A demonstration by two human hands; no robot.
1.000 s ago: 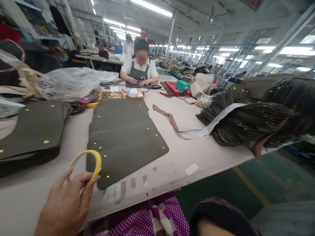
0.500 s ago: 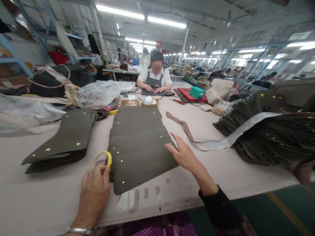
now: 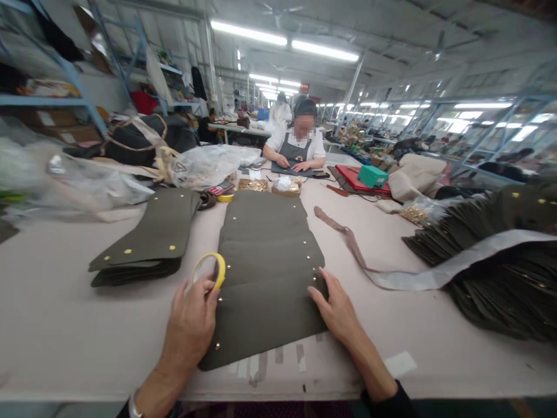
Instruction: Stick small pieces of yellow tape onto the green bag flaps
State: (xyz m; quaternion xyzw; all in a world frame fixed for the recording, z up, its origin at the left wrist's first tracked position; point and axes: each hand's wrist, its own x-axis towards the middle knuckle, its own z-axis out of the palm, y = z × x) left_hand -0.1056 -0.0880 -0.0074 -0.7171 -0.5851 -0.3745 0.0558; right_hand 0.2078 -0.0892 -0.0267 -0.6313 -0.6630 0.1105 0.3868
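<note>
Several dark olive panels [image 3: 267,284] with small metal studs along their side edges lie overlapped down the middle of the table. My left hand [image 3: 191,319] is closed on a roll of yellow tape [image 3: 221,271], held up on edge beside the panels' left side, with the fingers near the lower left studs. Over at the right edge, my right hand [image 3: 340,309] is open, thumb and fingers apart, its fingertips at the studded border. Whether those fingertips press on the panel I cannot tell.
Folded olive panels [image 3: 152,232] lie to the left, and a large fanned stack [image 3: 500,278] at the right. A pale strap [image 3: 404,278] trails from that stack. Boxes of gold hardware [image 3: 253,185] stand toward the back. Across the table sits a co-worker [image 3: 300,145] with hands on a dark piece.
The view has swung left, so things sit further right. My right hand has come lower and closer to the panels' right edge. The tape roll stays in my left hand.
</note>
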